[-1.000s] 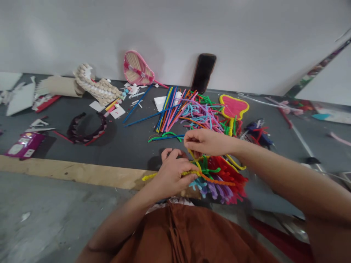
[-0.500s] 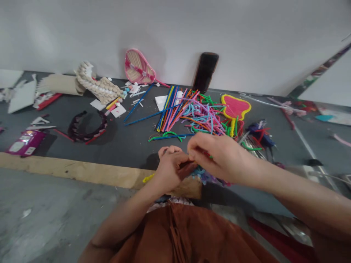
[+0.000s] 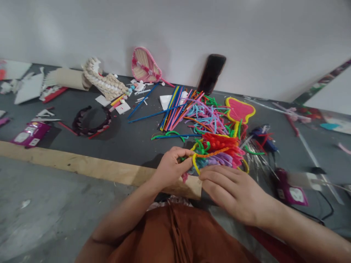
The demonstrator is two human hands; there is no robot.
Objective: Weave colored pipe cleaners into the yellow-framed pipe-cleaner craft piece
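Note:
My left hand (image 3: pixel 171 168) is closed on a bundle of folded pipe cleaners (image 3: pixel 222 151) in red, orange, purple and blue, held just above the grey mat. A yellow pipe cleaner (image 3: pixel 195 163) loops round the bundle's near end. My right hand (image 3: pixel 233 191) sits below and right of the bundle, fingers pinched at the yellow loop. A loose heap of coloured pipe cleaners (image 3: pixel 201 113) lies on the mat just beyond.
A wooden board edge (image 3: pixel 82 166) runs along the mat's near side. On the mat lie a dark crown-shaped headband (image 3: pixel 91 122), a pink heart shape (image 3: pixel 239 109), a pink racket shape (image 3: pixel 145 67), a phone (image 3: pixel 212 73) leaning on the wall, and purple packets (image 3: pixel 29 134) (image 3: pixel 290 190).
My right hand has come from above the bundle round to its near side. The bundle has turned, so its red and orange folds now show on top.

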